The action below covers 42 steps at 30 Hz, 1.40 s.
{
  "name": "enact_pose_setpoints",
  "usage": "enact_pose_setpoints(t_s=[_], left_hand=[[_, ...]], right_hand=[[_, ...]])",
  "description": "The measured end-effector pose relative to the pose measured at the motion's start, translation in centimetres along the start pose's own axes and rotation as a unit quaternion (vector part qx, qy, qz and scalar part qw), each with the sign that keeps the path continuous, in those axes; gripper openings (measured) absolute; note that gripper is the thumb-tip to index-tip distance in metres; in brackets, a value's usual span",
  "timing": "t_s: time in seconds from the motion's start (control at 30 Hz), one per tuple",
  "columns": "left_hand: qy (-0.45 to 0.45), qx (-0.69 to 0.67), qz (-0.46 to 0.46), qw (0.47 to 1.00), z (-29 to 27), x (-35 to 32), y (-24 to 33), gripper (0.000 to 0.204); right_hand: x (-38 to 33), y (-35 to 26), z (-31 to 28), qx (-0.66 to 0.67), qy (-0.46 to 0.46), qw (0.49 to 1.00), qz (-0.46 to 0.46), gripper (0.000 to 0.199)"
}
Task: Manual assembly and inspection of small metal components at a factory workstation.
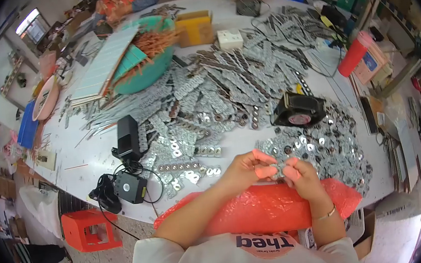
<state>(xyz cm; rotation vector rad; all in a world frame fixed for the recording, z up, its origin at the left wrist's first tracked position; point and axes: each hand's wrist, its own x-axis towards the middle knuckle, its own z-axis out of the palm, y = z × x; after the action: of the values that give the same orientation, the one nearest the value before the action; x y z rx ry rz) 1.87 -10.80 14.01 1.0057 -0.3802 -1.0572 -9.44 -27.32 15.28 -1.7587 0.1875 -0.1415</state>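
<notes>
Where hands (274,170) meet: metal strip (275,167).

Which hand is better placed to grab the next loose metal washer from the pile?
Right, probably. The right hand sits at the near edge of the loose washer pile. The left hand is further from it, nearer the metal strips. Both hands pinch a small part together.
</notes>
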Motion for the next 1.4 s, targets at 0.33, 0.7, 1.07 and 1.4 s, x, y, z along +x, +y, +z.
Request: enact_pose_setpoints(t_s=[0.33, 0.7, 1.07, 1.4], left_hand=[[0.073, 0.198, 0.254, 0.944, 0.6, 0.5, -0.4, 0.019], [0.097, 0.400, 0.345, 0.843, 1.3, 0.5, -1.1, 0.019], [0.139, 0.319, 0.327, 0.879, 1.1, 1.1, -1.4, 0.017], [0.117, 0.380, 0.286, 0.872, 1.6, 0.7, -0.3, 0.015]], right_hand=[[1.5, 0.4, 0.4, 0.142, 0.080, 0.985, 0.052, 0.024], [0.7, 0.9, 0.0, -0.030, 0.031, 0.999, -0.018, 0.025], [1.3, 0.1, 0.7, 0.118, 0.050, 0.989, 0.080, 0.026], [1.4, 0.6, 0.8, 0.141, 0.086, 0.983, 0.084, 0.021]])
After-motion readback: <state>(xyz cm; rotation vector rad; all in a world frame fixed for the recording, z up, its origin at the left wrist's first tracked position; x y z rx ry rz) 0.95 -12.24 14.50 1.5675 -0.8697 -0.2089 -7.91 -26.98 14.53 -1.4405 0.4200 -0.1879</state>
